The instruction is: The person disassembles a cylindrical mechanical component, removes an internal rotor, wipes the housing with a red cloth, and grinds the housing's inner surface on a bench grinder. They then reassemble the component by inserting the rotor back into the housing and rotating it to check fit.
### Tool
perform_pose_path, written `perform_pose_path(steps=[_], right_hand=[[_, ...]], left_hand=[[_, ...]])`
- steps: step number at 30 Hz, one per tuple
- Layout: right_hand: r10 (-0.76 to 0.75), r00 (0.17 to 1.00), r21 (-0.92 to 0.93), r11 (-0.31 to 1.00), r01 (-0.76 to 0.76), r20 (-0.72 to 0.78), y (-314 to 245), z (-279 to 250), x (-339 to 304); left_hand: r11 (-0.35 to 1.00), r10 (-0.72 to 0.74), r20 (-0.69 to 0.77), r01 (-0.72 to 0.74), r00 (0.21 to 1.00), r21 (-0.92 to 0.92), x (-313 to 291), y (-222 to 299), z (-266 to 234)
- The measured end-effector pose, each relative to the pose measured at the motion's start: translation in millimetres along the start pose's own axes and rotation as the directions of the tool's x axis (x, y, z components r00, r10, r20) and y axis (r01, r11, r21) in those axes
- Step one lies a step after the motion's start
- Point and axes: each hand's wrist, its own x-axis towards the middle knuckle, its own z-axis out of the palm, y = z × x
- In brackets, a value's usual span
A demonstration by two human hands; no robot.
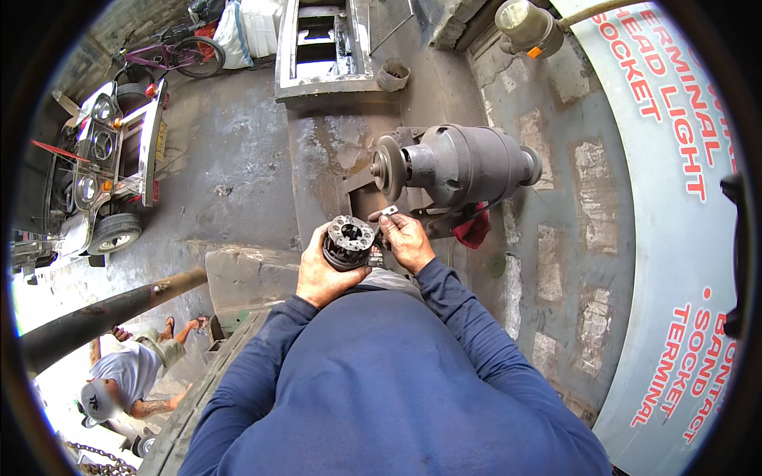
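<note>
A curved white sign (675,198) with red lettering filled the right edge. The left hand (321,274) gripped a round black slotted metal part (348,242) below the grinder (456,166); the right hand (406,238) pinched a small metal plate (389,211).

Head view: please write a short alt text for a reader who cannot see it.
A person in a blue long-sleeved top holds a round black metal part with holes in the left hand and a small flat metal piece in the right hand, standing before a grey bench grinder. A red rag lies under the grinder.
</note>
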Motion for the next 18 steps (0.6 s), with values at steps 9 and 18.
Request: perform_pose_path(steps=[9,18], right_hand=[[0.312,0.945,0.489,0.813,-0.318,0.095,5,-1,-3],[0.239,0.968,0.671,0.705,-0.229,0.078,13,-2,-4]], left_hand=[[0.964,0.187,-0.001,-0.184,0.982,0.191,-1,15,-6],[0.724,-0.381,0.167,0.406,0.909,-0.557,17,-17,-11]])
